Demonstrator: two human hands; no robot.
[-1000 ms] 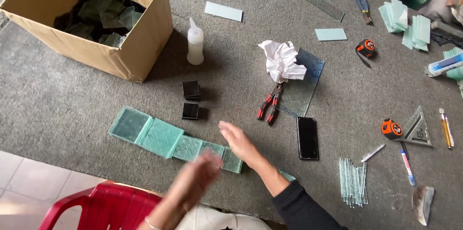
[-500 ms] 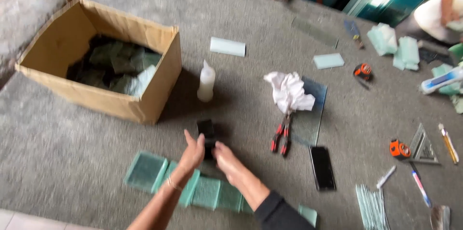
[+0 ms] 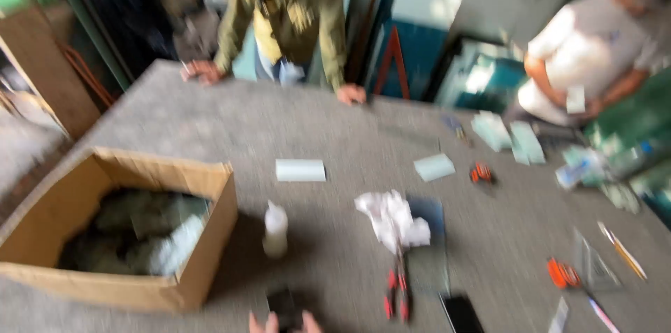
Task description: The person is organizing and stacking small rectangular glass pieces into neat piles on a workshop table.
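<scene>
Peeking in at the near edge, fingertips of the left hand [image 3: 260, 322] and right hand [image 3: 310, 322] flank a small black block [image 3: 285, 305] on the grey table [image 3: 335, 137]; the blur leaves their grip unclear. A white bottle [image 3: 275, 229] stands just beyond, and a cardboard box [image 3: 126, 235] sits left.

Matt cardboard box [image 3: 203, 235], crumpled paper [image 3: 391, 221]

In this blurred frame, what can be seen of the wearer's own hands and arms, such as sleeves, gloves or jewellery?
Very little. Only the fingers of the left hand and of the right hand show at the bottom edge. They are bare: no glove can be made out. Wrists, arms and any sleeve lie below the frame, and the blur hides rings or other marks.
</scene>
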